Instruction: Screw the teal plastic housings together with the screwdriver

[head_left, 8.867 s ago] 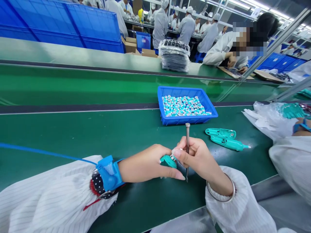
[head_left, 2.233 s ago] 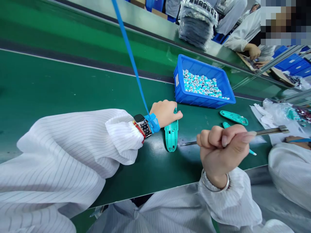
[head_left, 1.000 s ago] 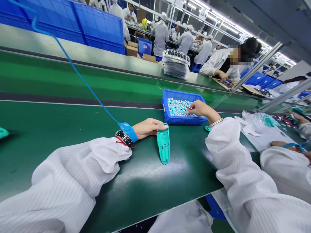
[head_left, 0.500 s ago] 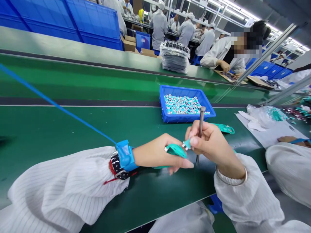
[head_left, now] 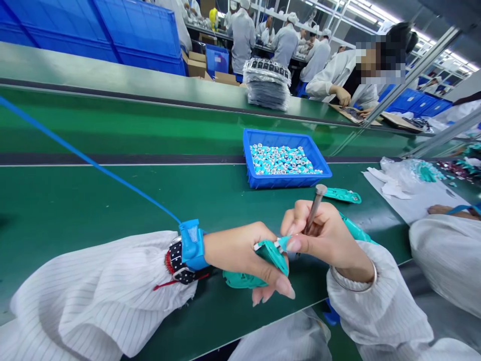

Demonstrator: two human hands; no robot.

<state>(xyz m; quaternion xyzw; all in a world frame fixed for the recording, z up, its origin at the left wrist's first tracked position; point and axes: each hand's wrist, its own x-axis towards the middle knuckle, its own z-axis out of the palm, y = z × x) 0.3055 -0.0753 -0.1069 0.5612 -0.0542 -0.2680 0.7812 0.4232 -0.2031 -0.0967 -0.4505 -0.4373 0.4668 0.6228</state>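
Note:
My left hand (head_left: 240, 253) is wrapped around a teal plastic housing (head_left: 268, 258), holding it just above the green belt (head_left: 112, 200). My right hand (head_left: 323, 235) pinches a small teal and silver part (head_left: 282, 244) against the housing's upper end. The same hand also grips a thin metal rod (head_left: 314, 201) that points up and away. A blue wrist strap (head_left: 191, 244) with a blue cord (head_left: 75, 153) sits on my left wrist beside a watch.
A blue bin (head_left: 285, 159) of small teal and silver parts stands on the belt behind my hands. More teal housings (head_left: 342, 195) lie to its right. Another person's sleeve (head_left: 443, 250) is at the right. A wrapped stack of trays (head_left: 267, 84) and seated workers are across the line.
Over the last second my right hand came back from the blue bin with a small part. My left hand lifted the housing off the belt, and both hands met in front of me.

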